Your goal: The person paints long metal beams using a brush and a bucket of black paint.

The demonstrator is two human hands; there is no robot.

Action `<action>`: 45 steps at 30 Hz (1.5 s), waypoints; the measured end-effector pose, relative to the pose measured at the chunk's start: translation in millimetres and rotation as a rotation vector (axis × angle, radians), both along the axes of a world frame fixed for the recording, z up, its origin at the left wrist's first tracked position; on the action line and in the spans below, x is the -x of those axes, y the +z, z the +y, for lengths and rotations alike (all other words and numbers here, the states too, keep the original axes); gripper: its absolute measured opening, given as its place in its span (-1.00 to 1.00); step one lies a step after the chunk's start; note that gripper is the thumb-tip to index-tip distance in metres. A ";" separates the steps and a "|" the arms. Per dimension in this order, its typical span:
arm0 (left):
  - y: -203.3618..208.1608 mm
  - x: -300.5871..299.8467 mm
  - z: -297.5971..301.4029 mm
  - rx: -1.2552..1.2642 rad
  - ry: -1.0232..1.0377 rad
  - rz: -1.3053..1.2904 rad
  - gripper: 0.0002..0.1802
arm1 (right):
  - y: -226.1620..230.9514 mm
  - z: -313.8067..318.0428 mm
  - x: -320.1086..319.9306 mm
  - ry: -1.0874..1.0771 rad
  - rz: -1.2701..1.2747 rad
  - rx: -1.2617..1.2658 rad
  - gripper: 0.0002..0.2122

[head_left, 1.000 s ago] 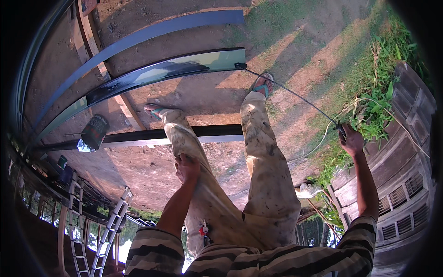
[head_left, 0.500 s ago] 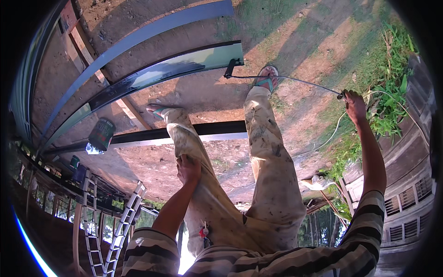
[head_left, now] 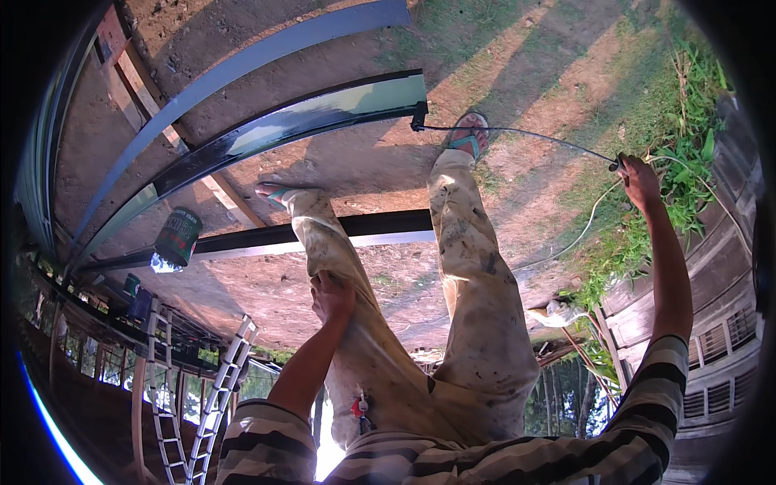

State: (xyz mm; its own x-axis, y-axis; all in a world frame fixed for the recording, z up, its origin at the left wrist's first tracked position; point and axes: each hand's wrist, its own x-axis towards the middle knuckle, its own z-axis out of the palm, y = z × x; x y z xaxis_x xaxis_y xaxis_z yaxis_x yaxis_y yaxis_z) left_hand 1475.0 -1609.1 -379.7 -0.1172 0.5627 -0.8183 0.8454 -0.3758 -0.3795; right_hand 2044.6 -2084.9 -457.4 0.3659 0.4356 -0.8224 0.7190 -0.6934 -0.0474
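Observation:
My right hand (head_left: 638,182) is closed around the handle end of a long thin-rod paint roller (head_left: 525,131), out at the right. Its small dark roller head (head_left: 418,115) is at the right end of a long metal beam (head_left: 323,107), which carries glossy dark and pale green patches. My left hand (head_left: 333,297) rests on my left knee, fingers curled against the stained trousers; I see no tool in it. My sandalled feet stand apart on the dirt, just on the near side of this beam.
Another grey-blue beam (head_left: 275,50) lies beyond, across wooden planks (head_left: 218,190). A dark beam (head_left: 380,224) passes behind my legs. At the left hangs or stands a dark green bucket (head_left: 178,230). Ladders (head_left: 214,396), plants (head_left: 687,162), a pale cord (head_left: 578,234) and a wooden wall (head_left: 711,323) surround me.
My right hand has moved to the right, drawing the roller with it, so the roller head sits slightly further right at the beam's end. My left hand stays on the knee.

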 end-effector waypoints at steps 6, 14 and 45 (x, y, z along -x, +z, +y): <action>-0.7 -8.2 2.2 0.007 0.021 0.036 -0.41 | -55.5 73.3 56.5 0.075 0.069 -0.127 -0.58; -0.7 3.6 1.7 0.021 0.024 0.002 -0.40 | -45.6 52.8 48.5 0.058 0.011 -0.131 -0.64; 0.7 18.1 11.2 0.026 0.080 -0.021 -0.35 | 24.1 27.6 23.2 -0.027 0.054 -0.260 -0.67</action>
